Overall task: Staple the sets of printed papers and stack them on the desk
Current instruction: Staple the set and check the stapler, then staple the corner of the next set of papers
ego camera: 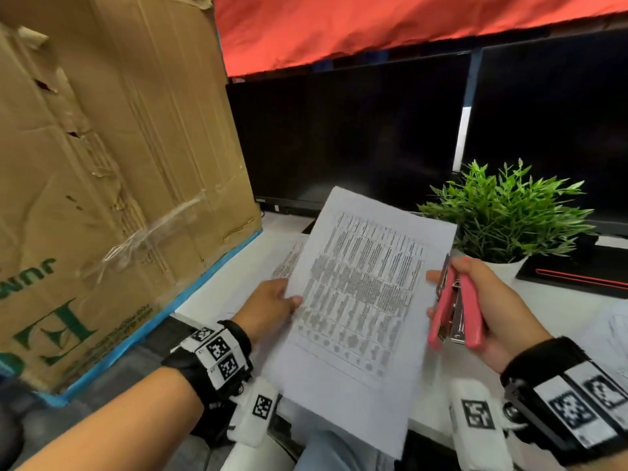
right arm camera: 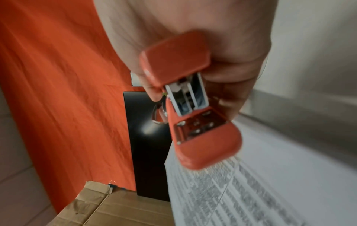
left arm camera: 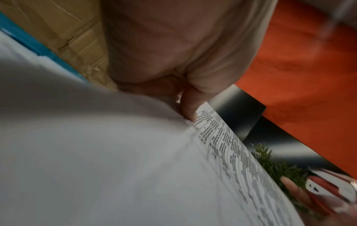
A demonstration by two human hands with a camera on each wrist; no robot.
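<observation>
1. The left hand [ego camera: 268, 307] pinches the set of printed papers [ego camera: 356, 300] at its left edge, thumb on top and fingers beneath, holding it tilted above the near edge of the desk [ego camera: 560, 300].
2. The right hand [ego camera: 489, 307] wraps curled fingers round the pink stapler [ego camera: 455, 307], its mouth agape, just beside the sheets' right edge.
3. To staple well, I'd square the sheets first, slide one corner fully into the mouth, then squeeze firmly while the pinch keeps pages aligned.
4. More printed sheets [ego camera: 289, 263] lie flat further back on the desk, probably the stacking spot.
5. Beyond stand a potted plant [ego camera: 506, 215], cardboard box [ego camera: 112, 164] and dark monitors [ego camera: 350, 137].
</observation>
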